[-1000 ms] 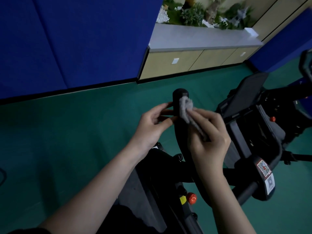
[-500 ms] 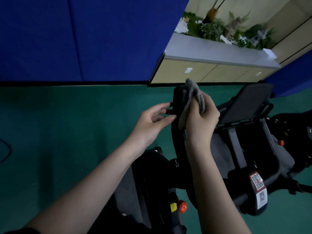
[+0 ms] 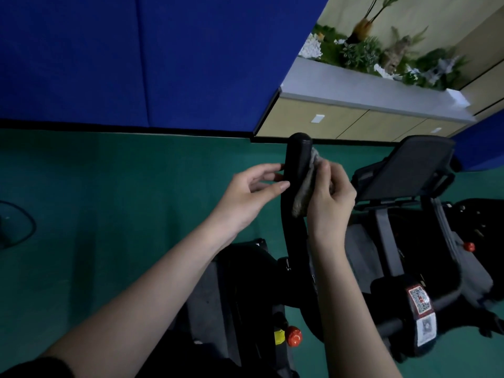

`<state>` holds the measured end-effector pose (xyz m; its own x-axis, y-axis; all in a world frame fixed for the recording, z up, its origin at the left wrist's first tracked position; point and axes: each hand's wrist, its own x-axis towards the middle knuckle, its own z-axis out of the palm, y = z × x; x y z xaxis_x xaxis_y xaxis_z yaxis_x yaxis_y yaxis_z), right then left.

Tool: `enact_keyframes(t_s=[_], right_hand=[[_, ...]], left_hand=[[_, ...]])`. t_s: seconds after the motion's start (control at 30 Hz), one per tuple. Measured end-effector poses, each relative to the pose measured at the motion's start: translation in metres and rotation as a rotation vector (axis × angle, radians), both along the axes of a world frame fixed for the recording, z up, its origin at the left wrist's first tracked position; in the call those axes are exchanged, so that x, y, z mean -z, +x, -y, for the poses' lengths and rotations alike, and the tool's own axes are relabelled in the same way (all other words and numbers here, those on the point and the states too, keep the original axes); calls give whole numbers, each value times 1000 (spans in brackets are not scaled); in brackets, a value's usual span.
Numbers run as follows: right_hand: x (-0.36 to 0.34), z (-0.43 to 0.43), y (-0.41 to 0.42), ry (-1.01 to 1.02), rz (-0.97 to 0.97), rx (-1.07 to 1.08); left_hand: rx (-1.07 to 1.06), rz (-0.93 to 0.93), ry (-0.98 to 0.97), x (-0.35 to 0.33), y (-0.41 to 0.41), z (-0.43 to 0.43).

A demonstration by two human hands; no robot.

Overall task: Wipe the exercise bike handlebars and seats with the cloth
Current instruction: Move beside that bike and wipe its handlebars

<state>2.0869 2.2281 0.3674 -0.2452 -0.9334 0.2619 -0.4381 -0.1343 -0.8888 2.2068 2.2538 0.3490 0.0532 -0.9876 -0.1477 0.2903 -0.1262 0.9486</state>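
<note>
While the right hand curls its fingers round the grey cloth, it presses the cloth against the right side of the upright black handlebar, just below the bar's rounded top end. The cloth hangs down along that edge, and its lower corner lies loose over the bar. On the other side, the left hand is open. Its fingers are nearly straight, and the thumb and fingertips touch the bar's left edge. Both forearms reach in from below, one on each side of the bar.

Below the hands the bar runs down into the dark frame of the bike, where a red knob sticks out near the bottom. A square code sticker sits on the frame to the right. Just right of the right hand is a black seat back, its near edge close to the knuckles.

Left of the bar, green floor lies open as far as the blue wall, with a dark cable near the left border. Beyond the bar's top, a grey-topped counter carries plants.
</note>
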Motion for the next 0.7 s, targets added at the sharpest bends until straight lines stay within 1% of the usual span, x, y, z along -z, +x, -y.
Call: enact_keyframes(t_s=[0.07, 0.17, 0.23, 0.3, 0.4, 0.43, 0.47, 0.5, 0.6, 0.67, 0.7], right_hand=[[2, -2, -1, 22, 34, -10], [-3, 8, 5, -2, 98, -7], [-6, 13, 8, -3, 106, -18], [-6, 8, 5, 35, 62, -51], [-2, -12, -8, 156, -55, -73], [-1, -19, -11, 161, -92, -72], [-1, -24, -12, 121, -137, -64], [-3, -29, -12, 37, -187, -49], [-15, -31, -8, -281, -251, -36], [-24, -23, -6, -355, -272, -123], [-28, -17, -6, -371, -327, -198]], left_hand=[[-6, -2, -3, 1, 0, 1], [1, 1, -7, 2, -1, 1], [2, 0, -4, 3, -2, 0], [-14, -3, -8, 5, -3, 0], [-37, -18, -2, 7, -6, 0], [-41, -22, 1, 8, -7, 0], [-44, -27, 8, 8, -8, 0], [-46, -32, 21, 10, -9, 0], [-50, -63, 61, 14, -14, -3], [-34, -97, 39, 15, -18, -5], [-29, -108, 28, 17, -20, -6]])
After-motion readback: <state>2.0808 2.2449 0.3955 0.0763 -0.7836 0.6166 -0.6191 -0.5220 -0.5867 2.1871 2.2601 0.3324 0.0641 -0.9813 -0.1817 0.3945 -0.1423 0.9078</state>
